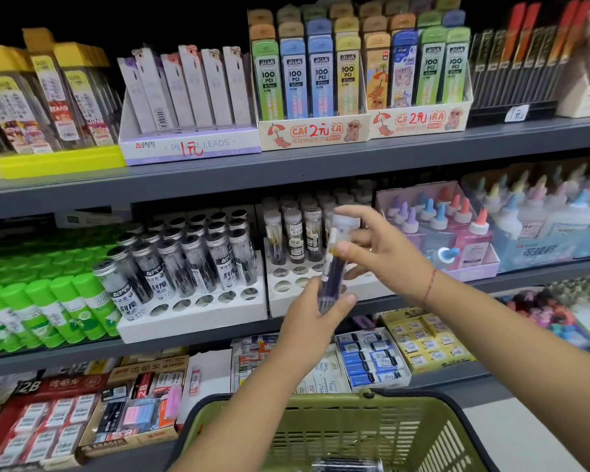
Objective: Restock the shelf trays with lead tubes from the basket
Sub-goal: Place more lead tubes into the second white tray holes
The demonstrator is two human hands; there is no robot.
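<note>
Centre frame: my left hand [315,318] grips the lead tube [334,267] low, my right hand [382,253] pinches it higher; a slip could topple tubes standing in the tray [280,306].

Bright, even shop light from overhead, black dark above the top shelf [286,165], soft shadows beneath shelf edges, faint glare on silver tube caps [166,245], slight motion blur on left hand [309,321], right hand [389,257] and lead tube [334,267], shelves bowed and goods smeared toward frame edges.

The left tray [191,321] stands just beside the right tray [276,306] on the shelf [82,355] (basket [355,420] in front, below).
</note>
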